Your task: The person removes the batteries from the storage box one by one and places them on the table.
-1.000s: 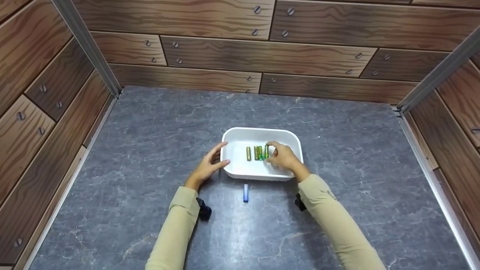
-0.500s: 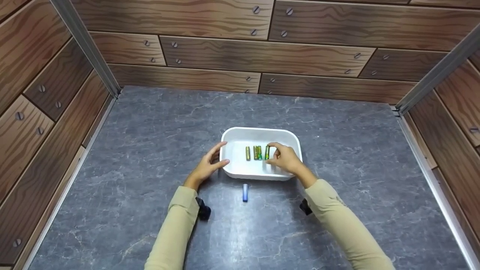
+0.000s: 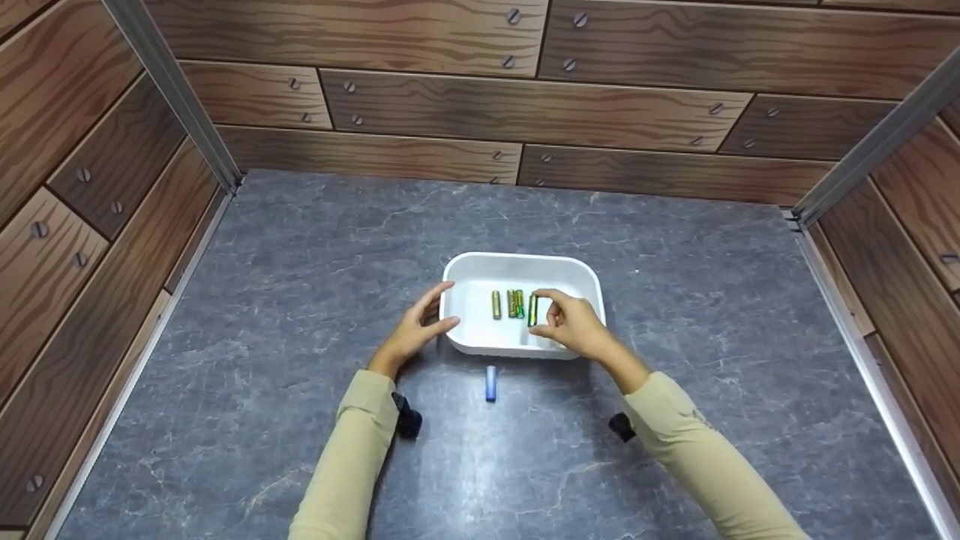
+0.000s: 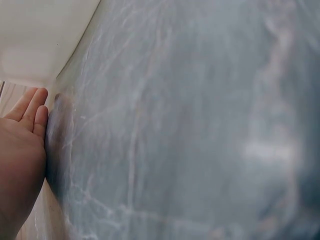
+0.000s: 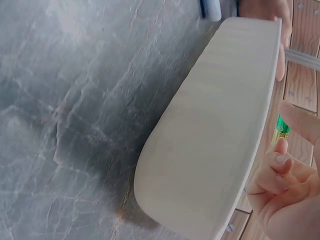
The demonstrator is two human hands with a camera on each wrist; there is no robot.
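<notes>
A white plastic tub (image 3: 472, 330) stands on the grey marbled surface. My right hand (image 3: 576, 328) pinches a green and gold battery (image 3: 533, 310) end to end between thumb and forefinger, over the tub's right half. In the right wrist view, the green end of this battery (image 5: 283, 125) shows above the rim. Several similar batteries lie inside: one alone (image 3: 496, 305) and two side by side (image 3: 515, 304). At the tub's left end, my left hand (image 3: 409, 334) rests on the rim with fingers and thumb spread; the left wrist view shows its fingers (image 4: 34, 105) extended.
A blue cylindrical battery (image 3: 491, 384) lies on the surface in front of the tub. Wood-patterned walls (image 3: 420, 105) with metal corner posts (image 3: 172, 97) bound the surface at the back and both sides.
The pinched battery has moved slightly right, away from the pair, then toward me, and appears raised. My right forearm has swung outward to the right. The left hand and the tub stay put.
</notes>
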